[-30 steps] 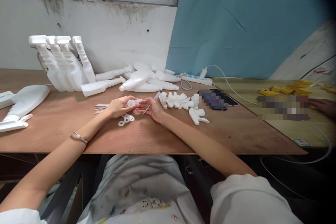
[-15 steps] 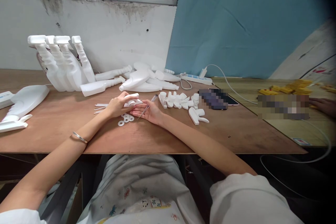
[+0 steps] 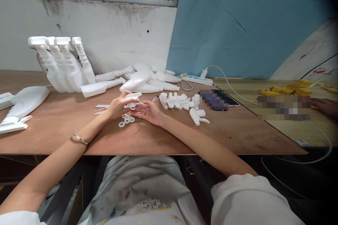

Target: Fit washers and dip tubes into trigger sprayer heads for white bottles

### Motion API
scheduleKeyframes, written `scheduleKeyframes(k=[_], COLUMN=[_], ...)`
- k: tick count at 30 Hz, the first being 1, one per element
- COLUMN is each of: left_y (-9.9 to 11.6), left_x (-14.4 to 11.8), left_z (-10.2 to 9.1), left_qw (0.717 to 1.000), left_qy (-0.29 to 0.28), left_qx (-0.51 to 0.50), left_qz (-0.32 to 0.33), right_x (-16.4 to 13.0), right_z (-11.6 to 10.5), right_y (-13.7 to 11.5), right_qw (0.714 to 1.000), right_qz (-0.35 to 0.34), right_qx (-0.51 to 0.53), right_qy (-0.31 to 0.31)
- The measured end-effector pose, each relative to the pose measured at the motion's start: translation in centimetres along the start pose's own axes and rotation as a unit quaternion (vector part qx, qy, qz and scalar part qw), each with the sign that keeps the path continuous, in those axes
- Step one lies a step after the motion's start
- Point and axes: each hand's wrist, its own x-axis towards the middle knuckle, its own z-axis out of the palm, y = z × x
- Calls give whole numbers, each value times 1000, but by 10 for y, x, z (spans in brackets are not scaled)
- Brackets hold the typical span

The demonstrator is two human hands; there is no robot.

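Left hand (image 3: 116,107) grips a white trigger spray head (image 3: 132,96), lifted just above the loose washers (image 3: 126,120), nozzle level, likely for access underneath. Right hand (image 3: 151,112), just right of the washers, pinches a thin clear tube (image 3: 148,107), angled toward the head.

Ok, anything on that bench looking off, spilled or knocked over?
Nothing spilled or broken. The bottles by the wall are untidy: one group leans in a row, others lie flat in a heap. The left hand holds a trigger sprayer head, the right hand a thin tube; loose washers lie beneath.
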Motion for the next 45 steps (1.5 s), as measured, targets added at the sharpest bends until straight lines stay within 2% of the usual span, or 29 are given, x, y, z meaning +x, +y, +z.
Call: scheduleKeyframes(k=[23, 45], left_y=[-9, -5], left_x=[0, 0], left_z=[7, 5], left_qw=[998, 997], left_qy=[50, 64], left_qx=[7, 51], left_qz=[32, 15], right_x=[-2, -2], right_z=[1, 1], right_y=[-2, -1], right_qw=[1000, 1000], right_qz=[10, 11], right_qx=[-1, -21], right_qy=[-9, -1])
